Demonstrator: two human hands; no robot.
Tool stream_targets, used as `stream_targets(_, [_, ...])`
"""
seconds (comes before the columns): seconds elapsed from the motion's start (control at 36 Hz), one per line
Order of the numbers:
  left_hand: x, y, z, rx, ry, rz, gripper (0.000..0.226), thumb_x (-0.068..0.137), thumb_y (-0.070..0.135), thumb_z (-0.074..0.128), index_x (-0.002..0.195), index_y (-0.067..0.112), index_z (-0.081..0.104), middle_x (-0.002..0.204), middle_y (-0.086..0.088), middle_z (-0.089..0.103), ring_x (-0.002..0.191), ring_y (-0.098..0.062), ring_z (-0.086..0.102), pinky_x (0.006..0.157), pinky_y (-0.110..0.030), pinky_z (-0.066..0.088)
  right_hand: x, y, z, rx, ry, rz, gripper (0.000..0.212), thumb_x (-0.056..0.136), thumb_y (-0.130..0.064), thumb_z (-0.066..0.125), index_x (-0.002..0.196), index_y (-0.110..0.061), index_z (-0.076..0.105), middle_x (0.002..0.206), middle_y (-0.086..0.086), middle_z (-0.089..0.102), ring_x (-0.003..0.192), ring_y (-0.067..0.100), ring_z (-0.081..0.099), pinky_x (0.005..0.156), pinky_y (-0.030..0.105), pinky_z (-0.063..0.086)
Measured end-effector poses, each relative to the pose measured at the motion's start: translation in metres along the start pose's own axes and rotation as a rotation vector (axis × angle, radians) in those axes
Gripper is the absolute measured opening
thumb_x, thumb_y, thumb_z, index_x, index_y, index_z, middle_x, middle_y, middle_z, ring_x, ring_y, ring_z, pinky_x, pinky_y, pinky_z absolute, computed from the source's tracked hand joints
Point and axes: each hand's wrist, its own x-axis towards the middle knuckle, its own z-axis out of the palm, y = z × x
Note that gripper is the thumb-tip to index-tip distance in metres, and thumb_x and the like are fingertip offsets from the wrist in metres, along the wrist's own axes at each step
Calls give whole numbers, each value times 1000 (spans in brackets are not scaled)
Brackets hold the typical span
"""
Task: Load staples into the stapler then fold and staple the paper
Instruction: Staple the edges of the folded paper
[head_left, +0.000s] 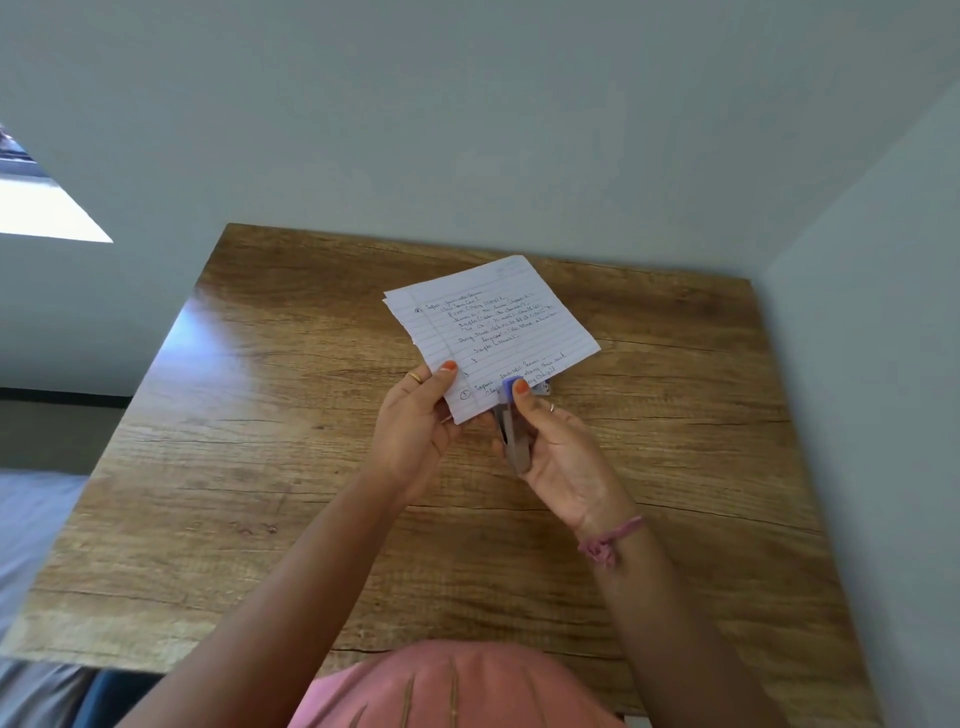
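Paper (491, 332): lined, handwritten, folded, with a ragged left edge, held above the wooden table (260, 467). Pinched at its near left corner by left hand (415, 431). Clamped at its near edge by the blue-tipped stapler (511, 426), gripped in right hand (561, 457), thumb on top.

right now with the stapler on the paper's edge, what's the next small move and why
Probably squeeze the stapler shut with the right hand. Its blue head already sits over the near edge of the folded paper, the right thumb rests on top of that head, and the left hand pinches the paper's lower left corner, holding it above the table. No staple is visible in the sheet yet.
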Motion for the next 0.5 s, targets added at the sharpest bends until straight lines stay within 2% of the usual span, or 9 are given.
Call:
stream_targets(0.17, [1, 1, 1, 37, -21, 18, 24, 99, 9, 45, 114, 12, 63, 109, -6, 73, 101, -18, 69, 83, -31, 58, 0, -2, 0, 22, 8, 3, 40, 75, -27, 71, 110, -8, 67, 103, 8, 70, 84, 16, 64, 66, 26, 54])
stream_targets(0.36, [0, 4, 0, 53, -27, 10, 23, 99, 8, 46, 114, 12, 63, 110, -6, 72, 103, -20, 68, 84, -32, 58, 0, -1, 1, 42, 14, 17, 28, 78, -22, 68, 104, -10, 68, 93, 4, 73, 73, 10, 67, 66, 24, 54])
stream_targets(0.5, [0, 5, -2, 71, -17, 4, 24, 98, 8, 46, 117, 9, 62, 113, -9, 71, 105, -23, 68, 83, -33, 58, 0, 2, 1, 75, 13, 13, 24, 76, -22, 71, 97, -11, 73, 97, 7, 72, 79, 15, 64, 70, 25, 54])
